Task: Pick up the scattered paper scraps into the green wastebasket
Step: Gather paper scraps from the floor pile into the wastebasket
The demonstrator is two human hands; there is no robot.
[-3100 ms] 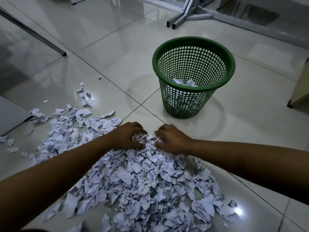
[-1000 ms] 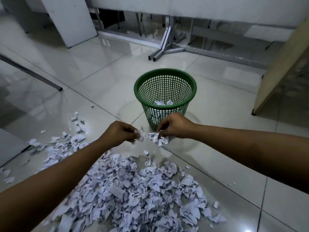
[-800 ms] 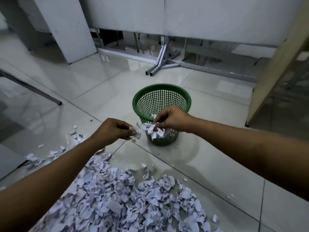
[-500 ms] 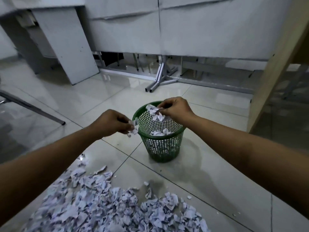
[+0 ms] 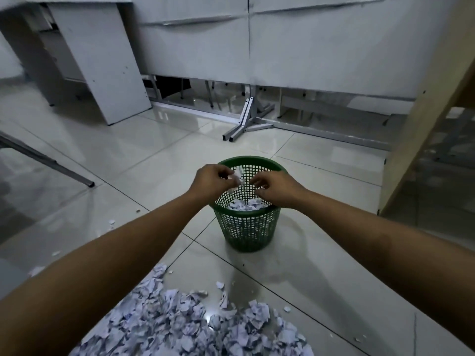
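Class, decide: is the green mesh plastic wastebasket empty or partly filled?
Partly filled. White paper scraps lie at the bottom of the green mesh plastic wastebasket, well below its rim.

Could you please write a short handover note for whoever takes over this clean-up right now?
Left hand: over the green plastic mesh wastebasket, pinching a few white paper scraps.
Right hand: also over the wastebasket, fingers curled; whether it holds any paper cannot be told.
Done: a layer of torn paper lies inside the wastebasket.
Left: drop this handful, then clear the large pile of torn white scraps on the tiled floor near the camera, plus a few stray bits to the left.
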